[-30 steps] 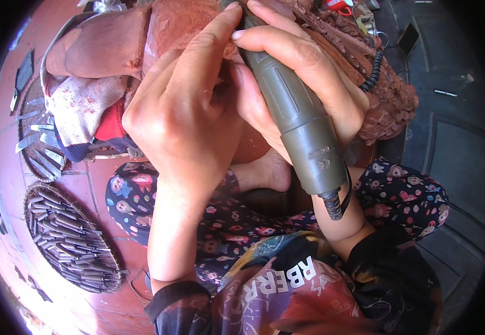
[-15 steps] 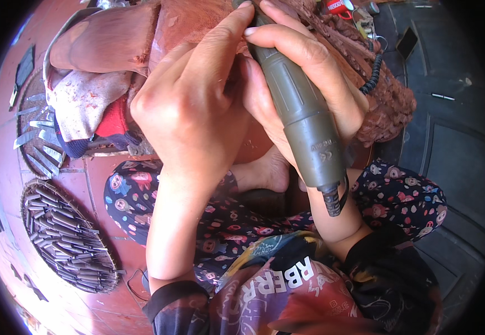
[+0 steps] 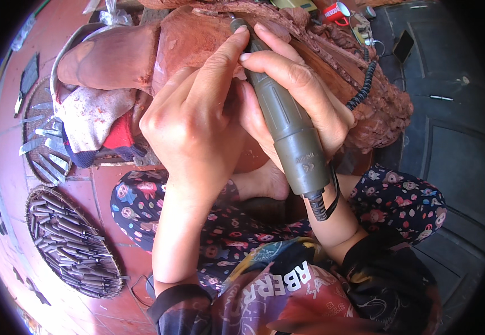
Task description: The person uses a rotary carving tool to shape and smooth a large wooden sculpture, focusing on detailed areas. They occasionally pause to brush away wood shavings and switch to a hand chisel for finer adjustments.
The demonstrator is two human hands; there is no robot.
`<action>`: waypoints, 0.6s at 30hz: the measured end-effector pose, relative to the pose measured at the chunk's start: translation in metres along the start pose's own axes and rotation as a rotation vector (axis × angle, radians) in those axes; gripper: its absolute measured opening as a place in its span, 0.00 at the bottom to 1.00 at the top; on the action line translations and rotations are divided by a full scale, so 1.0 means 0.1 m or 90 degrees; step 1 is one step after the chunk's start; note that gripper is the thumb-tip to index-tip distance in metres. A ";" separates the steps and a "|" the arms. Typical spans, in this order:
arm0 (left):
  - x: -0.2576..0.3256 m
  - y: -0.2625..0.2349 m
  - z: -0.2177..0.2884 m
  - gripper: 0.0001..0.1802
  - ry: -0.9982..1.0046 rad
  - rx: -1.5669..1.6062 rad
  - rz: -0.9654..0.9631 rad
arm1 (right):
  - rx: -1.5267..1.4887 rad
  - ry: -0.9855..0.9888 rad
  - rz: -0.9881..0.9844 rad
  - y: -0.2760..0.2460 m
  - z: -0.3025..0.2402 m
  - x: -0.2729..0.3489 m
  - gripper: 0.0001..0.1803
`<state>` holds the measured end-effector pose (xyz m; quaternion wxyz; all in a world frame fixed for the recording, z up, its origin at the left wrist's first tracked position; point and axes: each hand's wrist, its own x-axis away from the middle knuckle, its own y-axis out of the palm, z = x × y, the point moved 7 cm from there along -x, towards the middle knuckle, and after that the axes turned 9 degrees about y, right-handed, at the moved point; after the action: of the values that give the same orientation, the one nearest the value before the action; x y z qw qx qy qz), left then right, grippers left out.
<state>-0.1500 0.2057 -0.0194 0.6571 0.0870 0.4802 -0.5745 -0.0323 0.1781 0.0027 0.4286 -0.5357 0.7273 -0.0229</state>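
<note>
A dark green handheld rotary tool (image 3: 297, 146) slants across the middle, its narrow nose toward the far side and its corded end toward me. My right hand (image 3: 316, 92) is closed around its body, fingers over the top and thumb along the left side. My left hand (image 3: 189, 131) lies beside it with the index finger pressed on the nose and the other fingers curled down. Beyond the nose, the tip meets a reddish-brown carved wood piece (image 3: 192, 36); the exact contact is too small to tell. The curled left fingertips are hidden.
At left, a round basket (image 3: 121, 262) holds many dark cylindrical pieces, and flat metal blades (image 3: 47, 134) lie on another tray. Cloths (image 3: 94, 111) sit against the wood. A coiled cord (image 3: 365, 84), a red mug (image 3: 336, 11) and a phone (image 3: 403, 46) are at right.
The view has shifted, so the wood and the tool's nose show more fully. Both hands keep the same grip, and the tool's corded end appears slightly further left.
</note>
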 end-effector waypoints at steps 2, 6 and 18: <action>0.00 0.01 -0.01 0.24 -0.019 0.006 -0.008 | 0.005 -0.024 0.010 0.00 -0.01 0.01 0.18; 0.02 -0.01 -0.02 0.24 -0.046 0.008 -0.019 | -0.025 -0.036 0.011 0.03 0.01 0.01 0.18; 0.00 0.00 -0.01 0.25 -0.024 0.004 0.023 | -0.021 -0.002 -0.044 0.02 0.00 -0.05 0.19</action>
<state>-0.1510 0.2066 -0.0202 0.6761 0.0870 0.4645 -0.5653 -0.0335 0.1832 0.0049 0.4196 -0.5674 0.7081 -0.0250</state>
